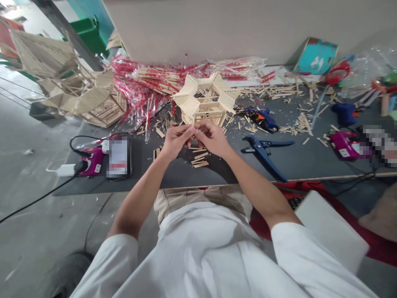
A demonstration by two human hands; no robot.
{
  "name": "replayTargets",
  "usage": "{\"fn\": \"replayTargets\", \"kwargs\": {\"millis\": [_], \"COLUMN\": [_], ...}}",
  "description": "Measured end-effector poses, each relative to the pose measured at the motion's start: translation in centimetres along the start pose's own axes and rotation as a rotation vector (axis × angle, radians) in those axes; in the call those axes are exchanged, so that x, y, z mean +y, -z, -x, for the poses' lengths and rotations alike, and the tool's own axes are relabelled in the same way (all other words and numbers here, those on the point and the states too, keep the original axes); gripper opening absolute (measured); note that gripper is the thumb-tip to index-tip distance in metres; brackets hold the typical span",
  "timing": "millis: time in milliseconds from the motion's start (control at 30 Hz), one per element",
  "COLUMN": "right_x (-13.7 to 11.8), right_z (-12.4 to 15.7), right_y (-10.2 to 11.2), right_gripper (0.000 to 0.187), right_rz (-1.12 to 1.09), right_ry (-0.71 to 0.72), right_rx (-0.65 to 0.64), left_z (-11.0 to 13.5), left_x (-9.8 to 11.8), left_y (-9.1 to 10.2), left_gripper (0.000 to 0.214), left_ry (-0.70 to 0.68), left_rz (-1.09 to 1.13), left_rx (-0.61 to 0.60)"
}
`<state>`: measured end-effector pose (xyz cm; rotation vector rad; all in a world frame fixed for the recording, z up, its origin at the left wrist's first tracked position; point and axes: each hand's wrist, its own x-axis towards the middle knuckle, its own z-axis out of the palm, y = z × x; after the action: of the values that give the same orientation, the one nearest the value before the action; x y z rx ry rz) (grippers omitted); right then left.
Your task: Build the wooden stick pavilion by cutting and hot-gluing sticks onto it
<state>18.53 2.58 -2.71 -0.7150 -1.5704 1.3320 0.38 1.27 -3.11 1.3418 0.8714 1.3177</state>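
The left hand [176, 140] and the right hand [212, 138] met at the fingertips, and anything pinched between them was hidden or too small to tell. At 12 o'clock from the hands, the lower part of a craft-stick star model [206, 99] was partly hidden behind them. At 9 o'clock, the screen of a phone [118, 157] was pixelated beyond reading. At 3 o'clock, a pixelated object [380, 145] ran off the right edge, its kind impossible to tell. At 10 o'clock, a large stick structure [40, 54] was cut off by the left edge, and at 2 o'clock, colourful clutter [386, 85] was cut off by the right edge.
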Motion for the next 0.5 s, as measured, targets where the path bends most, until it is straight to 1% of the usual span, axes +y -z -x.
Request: {"fn": "replayTargets", "kwargs": {"millis": [67, 200, 367, 500], "right_x": [-0.13, -0.45, -0.7, -0.78], "right_z": [-0.09, -0.15, -0.07, -0.11], "right_y": [-0.21, -0.1, 0.21, -0.22], "right_gripper": [0.049, 0.049, 0.047, 0.051], "right_rz": [-0.051, -0.087, -0.114, -0.135], "right_ry": [-0.015, -0.039, -0.073, -0.095], "right_rx": [0.0, -0.012, -0.066, -0.105], "left_z": [0.0, 0.05, 0.03, -0.05], "left_x": [-0.07, -0.17, -0.31, -0.43], "left_y": [0.02, 0.09, -0.01, -0.05], "left_gripper": [0.037, 0.039, 0.042, 0.043], "left_ry": [-0.011, -0.017, -0.018, -0.008], "left_rz": [0.002, -0.021, 0.007, 0.017], "left_rx": [-0.009, -0.031, -0.015, 0.014]}}
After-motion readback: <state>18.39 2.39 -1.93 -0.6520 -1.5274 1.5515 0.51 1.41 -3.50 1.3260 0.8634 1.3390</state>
